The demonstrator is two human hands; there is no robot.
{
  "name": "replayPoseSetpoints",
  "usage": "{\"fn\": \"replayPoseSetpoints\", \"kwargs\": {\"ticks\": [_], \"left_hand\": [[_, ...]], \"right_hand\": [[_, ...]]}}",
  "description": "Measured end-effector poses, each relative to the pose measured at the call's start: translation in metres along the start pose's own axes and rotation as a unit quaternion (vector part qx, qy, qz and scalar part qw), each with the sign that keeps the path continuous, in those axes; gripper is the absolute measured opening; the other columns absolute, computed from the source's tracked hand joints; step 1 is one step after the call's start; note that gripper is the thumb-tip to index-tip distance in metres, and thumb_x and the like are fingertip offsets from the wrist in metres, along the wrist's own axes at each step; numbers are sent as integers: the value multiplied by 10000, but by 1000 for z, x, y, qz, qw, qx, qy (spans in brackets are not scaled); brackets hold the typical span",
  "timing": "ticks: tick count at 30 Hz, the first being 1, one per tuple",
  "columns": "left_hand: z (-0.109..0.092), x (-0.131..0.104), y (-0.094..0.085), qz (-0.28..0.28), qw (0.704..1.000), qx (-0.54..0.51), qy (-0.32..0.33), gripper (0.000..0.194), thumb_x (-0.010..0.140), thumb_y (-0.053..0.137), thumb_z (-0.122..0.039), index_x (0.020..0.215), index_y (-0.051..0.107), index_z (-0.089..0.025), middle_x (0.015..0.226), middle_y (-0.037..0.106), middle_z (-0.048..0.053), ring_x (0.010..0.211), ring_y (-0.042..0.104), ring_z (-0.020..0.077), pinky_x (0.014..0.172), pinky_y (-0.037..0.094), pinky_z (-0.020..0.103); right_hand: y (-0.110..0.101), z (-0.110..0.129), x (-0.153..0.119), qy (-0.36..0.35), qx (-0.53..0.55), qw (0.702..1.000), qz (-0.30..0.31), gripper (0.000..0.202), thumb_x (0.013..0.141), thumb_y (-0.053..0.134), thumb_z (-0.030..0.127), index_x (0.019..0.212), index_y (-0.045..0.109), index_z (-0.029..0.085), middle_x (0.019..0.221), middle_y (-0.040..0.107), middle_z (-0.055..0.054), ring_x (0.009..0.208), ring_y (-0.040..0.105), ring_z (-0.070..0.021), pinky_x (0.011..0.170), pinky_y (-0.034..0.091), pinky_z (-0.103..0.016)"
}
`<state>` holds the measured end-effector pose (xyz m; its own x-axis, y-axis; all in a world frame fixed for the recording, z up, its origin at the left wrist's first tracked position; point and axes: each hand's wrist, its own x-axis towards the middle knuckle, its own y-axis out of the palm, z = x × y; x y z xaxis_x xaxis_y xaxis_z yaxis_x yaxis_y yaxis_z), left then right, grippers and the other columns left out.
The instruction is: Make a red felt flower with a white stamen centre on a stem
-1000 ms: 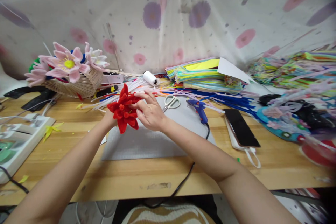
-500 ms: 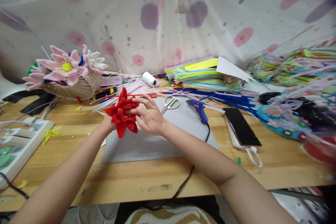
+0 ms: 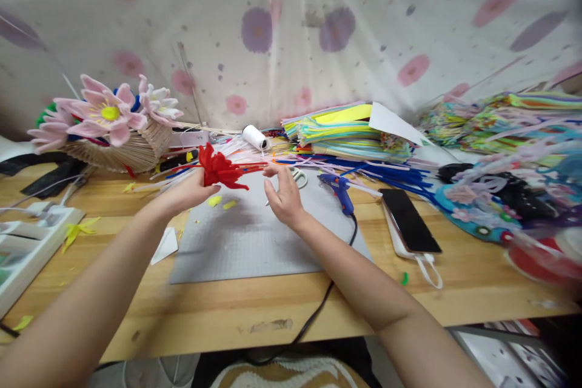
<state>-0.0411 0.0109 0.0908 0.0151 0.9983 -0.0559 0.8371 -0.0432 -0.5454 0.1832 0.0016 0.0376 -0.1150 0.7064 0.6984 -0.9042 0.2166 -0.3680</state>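
A red fuzzy flower [image 3: 217,168] made of pipe cleaners is held on its side above the grey mat [image 3: 218,254]. My left hand [image 3: 188,190] grips it at the petals, its thumb below them and the other fingers mostly hidden. Thin red stems [image 3: 250,167] run right from the bloom toward my right hand [image 3: 285,197]. That hand is at the stem ends, with a gap between thumb and forefinger; whether the fingertips touch the stems is unclear. Scissors [image 3: 300,177] lie partly hidden behind the right hand.
A blue glue gun [image 3: 336,188] and a phone [image 3: 409,218] lie to the right. Bundled pipe cleaners [image 3: 336,130] and a thread spool [image 3: 255,137] line the back. Pink flowers [image 3: 109,112] in a basket and a power strip [image 3: 36,248] are at left.
The red flower has turned from facing me to lying sideways, its stems now pointing right. My right hand has moved from its petals to the right, near the stem ends.
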Motion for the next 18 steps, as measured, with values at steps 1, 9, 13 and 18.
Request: {"fn": "replayPoseSetpoints", "kwargs": {"ticks": [1,9,13,18], "left_hand": [[-5,1,0,39,998,-35,-29,187,620,714,-185,759,590,-172,684,585,20,601,532,146,490,401,219],[-4,-2,49,141,849,-450,-239,207,896,495,-250,714,454,-161,496,272,-86,338,230,28,321,85,125],[10,-3,81,46,802,-560,-202,232,926,460,-277,728,445,-157,500,193,-112,319,191,16,320,99,118],[24,-3,87,-75,758,-637,-119,256,948,418,-301,746,457,-149,494,191,-115,312,170,12,307,106,107]], "right_hand": [[-1,-5,-2,18,-9,1000,12,173,854,415,272,976,510,195,950,595,-70,861,562,-176,834,445,-350],[-11,-31,-14,168,-138,950,223,83,835,544,231,813,610,185,829,655,-35,788,584,-149,702,408,-262],[-17,-38,-10,218,-192,909,300,97,832,580,245,839,658,189,847,693,-35,788,609,-150,675,394,-250],[-11,-47,-6,244,-201,897,309,120,827,584,258,864,679,194,874,713,-34,801,628,-145,676,408,-238]]}}
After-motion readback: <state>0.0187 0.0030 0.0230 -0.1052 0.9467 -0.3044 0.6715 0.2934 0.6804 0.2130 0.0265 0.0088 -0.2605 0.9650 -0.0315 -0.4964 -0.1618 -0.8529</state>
